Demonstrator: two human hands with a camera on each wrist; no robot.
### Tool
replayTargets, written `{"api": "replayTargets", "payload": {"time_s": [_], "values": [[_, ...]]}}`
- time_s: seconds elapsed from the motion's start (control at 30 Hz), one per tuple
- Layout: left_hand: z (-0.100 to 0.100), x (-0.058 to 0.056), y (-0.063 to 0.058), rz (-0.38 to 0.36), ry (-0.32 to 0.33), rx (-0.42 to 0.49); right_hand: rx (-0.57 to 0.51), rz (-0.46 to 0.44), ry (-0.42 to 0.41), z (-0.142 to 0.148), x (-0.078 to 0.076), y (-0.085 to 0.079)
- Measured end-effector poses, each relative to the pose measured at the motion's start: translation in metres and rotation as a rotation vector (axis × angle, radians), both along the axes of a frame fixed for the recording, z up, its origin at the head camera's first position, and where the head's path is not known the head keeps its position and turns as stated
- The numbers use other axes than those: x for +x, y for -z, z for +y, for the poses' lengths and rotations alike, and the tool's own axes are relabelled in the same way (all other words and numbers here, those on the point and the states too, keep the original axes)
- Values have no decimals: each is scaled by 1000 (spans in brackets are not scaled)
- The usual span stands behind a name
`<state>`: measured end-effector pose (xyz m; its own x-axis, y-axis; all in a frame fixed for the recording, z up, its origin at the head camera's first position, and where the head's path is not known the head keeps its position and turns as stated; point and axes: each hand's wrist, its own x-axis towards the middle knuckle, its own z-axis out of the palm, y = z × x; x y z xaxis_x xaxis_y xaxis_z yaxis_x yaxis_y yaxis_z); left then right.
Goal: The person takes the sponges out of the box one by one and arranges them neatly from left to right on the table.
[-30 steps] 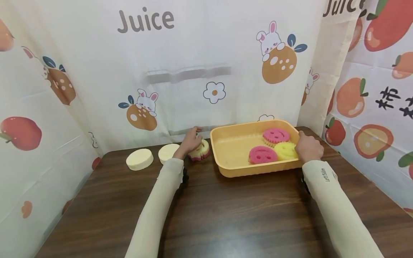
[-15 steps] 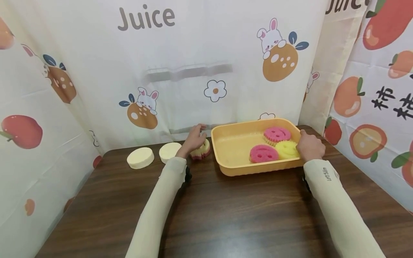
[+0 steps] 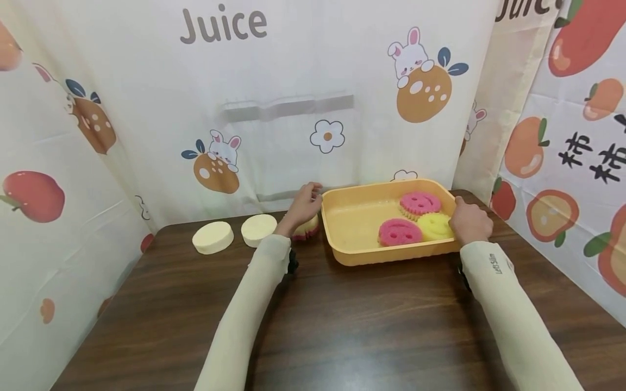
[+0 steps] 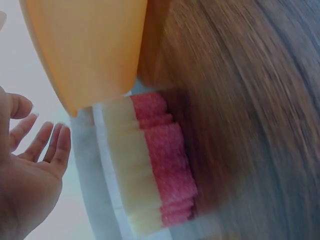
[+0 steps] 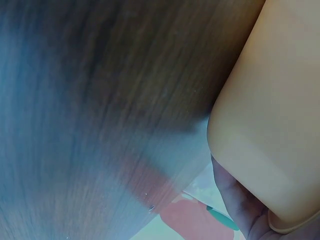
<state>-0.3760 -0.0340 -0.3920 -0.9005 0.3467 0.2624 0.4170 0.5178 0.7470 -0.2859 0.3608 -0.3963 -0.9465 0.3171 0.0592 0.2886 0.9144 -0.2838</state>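
Grips the right-hand wall of the yellow tray (image 3: 352,217) with a curled right hand (image 3: 470,220), partly hidden behind that wall in the right wrist view. Holds nothing in the left hand (image 3: 305,203), with relaxed, slightly bent fingers near the tray's left rim and close to a two-tone sponge (image 4: 150,160), partly covering it from the head view; apart from both in the left wrist view. On the dark wooden table (image 3: 352,326), just left of the tray, that same sponge, cream above and pink below; cannot tell whether touching the tray. Farther left, a pale disc (image 3: 212,238) and a second pale disc (image 3: 257,230), both flat and apart. Inside the tray, toward the right end, one pink smiley sponge (image 3: 420,203) at the back, another pink smiley sponge (image 3: 400,232) at the front, and a yellow smiley sponge (image 3: 434,226) close to both, beside the right hand. Behind the table, a white curtain (image 3: 293,65) printed with rabbits, fruit and "Juice".
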Motion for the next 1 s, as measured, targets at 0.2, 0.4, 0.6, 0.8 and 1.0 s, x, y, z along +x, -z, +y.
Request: {"api": "replayTargets", "payload": {"time_s": [0.2,0.4,0.6,0.8,1.0], "values": [[12,1,-2,11,10,-20,-3,-11,0,-1,2,-1],[20,3,-7,20,29,-36,-1,-12,7,0,3,-1],[27,4,-10,28,74,-58,-4,-3,10,2,3,-1],[35,6,-10,33,117,-111,-13,-2,12,2,2,0],[43,7,-10,27,148,-128,-15,0,10,-1,2,1]]}}
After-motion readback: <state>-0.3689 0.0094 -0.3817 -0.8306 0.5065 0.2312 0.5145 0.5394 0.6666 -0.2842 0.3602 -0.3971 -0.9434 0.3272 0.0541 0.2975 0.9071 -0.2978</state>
